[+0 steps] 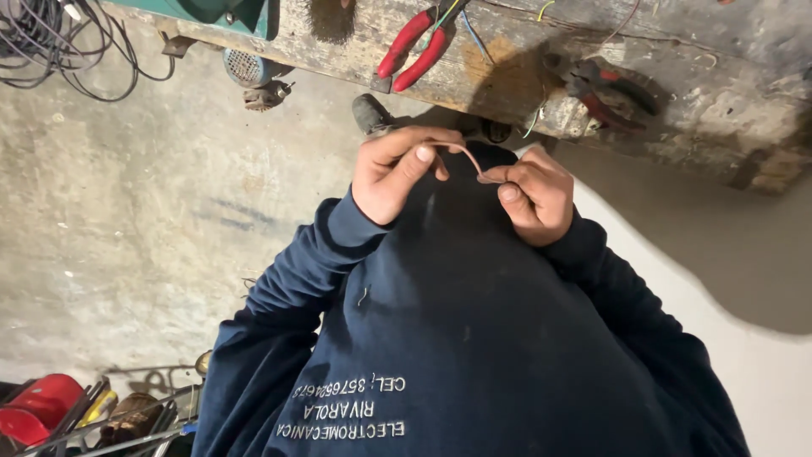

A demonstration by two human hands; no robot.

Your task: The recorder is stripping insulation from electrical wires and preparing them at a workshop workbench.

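A short, thin copper-coloured wire (463,152) arcs between my two hands in front of my dark blue sweater. My left hand (397,173) pinches one end between thumb and forefinger. My right hand (533,195) pinches the other end, fingers curled. Both hands hover just in front of a worn wooden workbench (677,68). Red-handled pliers (414,46) lie on the bench above my left hand, and a second pair of dark red pliers (613,93) lies above my right hand.
Loose coloured wire scraps (474,34) lie on the bench. A bundle of black cables (59,42) sits on the concrete floor at upper left. A red container with tools (51,410) stands at lower left. A small motor part (249,72) lies under the bench edge.
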